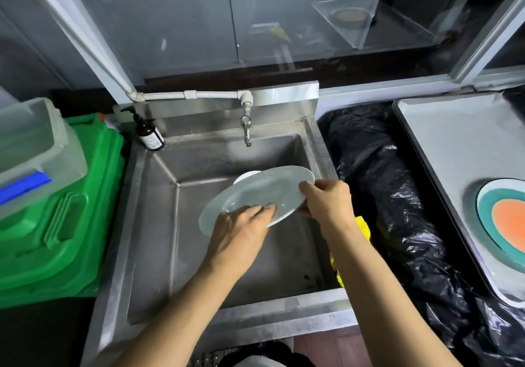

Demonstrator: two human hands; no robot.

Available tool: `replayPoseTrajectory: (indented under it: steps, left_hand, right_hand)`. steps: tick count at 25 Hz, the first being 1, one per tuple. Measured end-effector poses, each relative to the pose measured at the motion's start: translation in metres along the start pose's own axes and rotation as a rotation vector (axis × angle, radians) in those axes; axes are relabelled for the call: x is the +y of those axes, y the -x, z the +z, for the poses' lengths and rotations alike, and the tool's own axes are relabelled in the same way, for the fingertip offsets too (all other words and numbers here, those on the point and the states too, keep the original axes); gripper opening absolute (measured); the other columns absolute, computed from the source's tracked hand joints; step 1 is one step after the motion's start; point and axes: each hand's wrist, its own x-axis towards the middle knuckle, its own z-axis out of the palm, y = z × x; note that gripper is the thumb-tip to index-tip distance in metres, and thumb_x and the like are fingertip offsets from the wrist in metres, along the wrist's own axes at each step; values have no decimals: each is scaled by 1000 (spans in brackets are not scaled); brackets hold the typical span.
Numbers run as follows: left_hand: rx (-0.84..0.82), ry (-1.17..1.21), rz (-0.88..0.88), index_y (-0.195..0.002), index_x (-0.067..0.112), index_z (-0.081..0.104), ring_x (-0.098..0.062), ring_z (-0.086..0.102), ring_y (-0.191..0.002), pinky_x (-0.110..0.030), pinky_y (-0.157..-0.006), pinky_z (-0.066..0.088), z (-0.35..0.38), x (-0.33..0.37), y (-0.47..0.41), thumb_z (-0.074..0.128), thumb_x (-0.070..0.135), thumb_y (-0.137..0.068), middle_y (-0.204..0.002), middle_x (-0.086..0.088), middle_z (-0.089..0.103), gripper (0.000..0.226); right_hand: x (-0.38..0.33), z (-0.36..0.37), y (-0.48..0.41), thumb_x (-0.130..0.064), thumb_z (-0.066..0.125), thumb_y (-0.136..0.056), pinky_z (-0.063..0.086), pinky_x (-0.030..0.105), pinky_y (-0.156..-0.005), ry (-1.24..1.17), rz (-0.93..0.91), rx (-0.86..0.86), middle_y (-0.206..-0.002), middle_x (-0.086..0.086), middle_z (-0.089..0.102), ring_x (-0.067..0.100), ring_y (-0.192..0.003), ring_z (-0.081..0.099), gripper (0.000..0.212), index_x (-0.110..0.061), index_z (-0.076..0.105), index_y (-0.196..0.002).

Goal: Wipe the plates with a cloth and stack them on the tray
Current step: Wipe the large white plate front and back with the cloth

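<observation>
A pale white plate [264,193] is held tilted over the steel sink [176,253]. My left hand [241,233] grips its near rim, fingers lying on the face. My right hand [326,199] grips the right rim, thumb on top. Behind the plate, part of another white dish [245,175] shows in the basin. A yellow cloth [363,227] lies on the sink's right edge, mostly hidden under my right forearm. At the right stands a grey tray [443,145] carrying a plate with an orange centre and a teal ring [505,218].
A tap [246,127] hangs over the back of the basin, and a brown pump bottle [149,135] stands at its back left corner. A green bin [59,218] with a clear box [34,145] on it is at the left. A black bag [397,196] fills the gap to the tray.
</observation>
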Motion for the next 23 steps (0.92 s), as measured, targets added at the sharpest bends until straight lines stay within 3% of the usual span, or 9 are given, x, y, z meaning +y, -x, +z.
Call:
replayPoseTrajectory:
  steps: [2, 4, 7, 10, 12, 14, 17, 20, 23]
  left_hand:
    - [-42, -19, 4, -103, 17, 75, -26, 69, -65, -35, -48, 55, 1, 1, 5, 81, 4, -60, -76, 0, 72, 45]
    - [-105, -36, -4, -104, 19, 73, -25, 69, -68, -34, -49, 55, 0, 4, 10, 83, 7, -60, -78, 2, 71, 46]
    - [-195, -17, -60, -112, 23, 69, -23, 69, -80, -36, -57, 57, -2, -1, 16, 79, 14, -66, -89, 5, 71, 48]
    - [-311, 96, -92, -127, 30, 60, -18, 63, -104, -35, -83, 55, -6, -8, 21, 71, 35, -80, -115, 10, 65, 49]
    - [-376, 193, -107, -136, 33, 53, -11, 52, -120, -32, -101, 44, -9, -16, 23, 59, 61, -84, -130, 15, 57, 59]
    - [-359, 257, -197, -140, 29, 51, -13, 45, -128, -36, -109, 37, -13, -32, 23, 46, 69, -87, -139, 11, 52, 67]
    - [-163, 204, -466, -143, 18, 49, -30, 46, -128, -44, -108, 38, -19, -61, 11, 48, 49, -93, -138, -6, 52, 59]
    - [-297, 402, -794, -148, 17, 40, -31, 46, -131, -43, -108, 39, -20, -81, -6, 58, 31, -95, -143, -8, 49, 58]
    - [-352, 716, -932, -123, 17, 57, -21, 65, -92, -34, -76, 51, -13, -90, -15, 59, 35, -85, -108, -8, 67, 42]
  right_hand:
    - [5, 1, 1, -32, 66, -65, 59, 65, -69, -43, 60, -27, -69, 25, 69, 48, -79, 72, 27, -5, 67, -67]
    - [4, 1, 5, -14, 71, -79, 59, 64, -75, -139, 121, -12, -68, 23, 68, 45, -75, 72, 28, -5, 65, -53]
    - [12, 2, 2, -1, 69, -89, 62, 52, -79, -254, 173, -13, -72, 16, 66, 32, -74, 65, 28, -14, 68, -65]
    - [16, 5, 2, 0, 69, -91, 58, 37, -71, -347, 179, -30, -76, 13, 68, 27, -74, 63, 16, -10, 70, -78]
    - [19, 4, 2, 0, 68, -92, 54, 35, -71, -385, 154, -45, -77, 11, 70, 26, -75, 63, 12, -8, 72, -84]
    - [19, 2, 5, 0, 67, -92, 53, 35, -72, -406, 135, -40, -77, 10, 71, 25, -75, 62, 16, -11, 73, -83]
    - [21, -5, 11, -1, 66, -94, 56, 39, -76, -428, 148, -18, -72, 4, 74, 23, -72, 64, 19, -14, 74, -82]
    - [24, -11, 19, -2, 64, -96, 59, 34, -67, -481, 179, -23, -66, -1, 74, 18, -64, 66, 16, -11, 75, -88]
    - [27, -16, 24, -2, 63, -96, 61, 32, -63, -515, 187, -5, -70, 2, 75, 20, -66, 67, 14, -9, 74, -91]
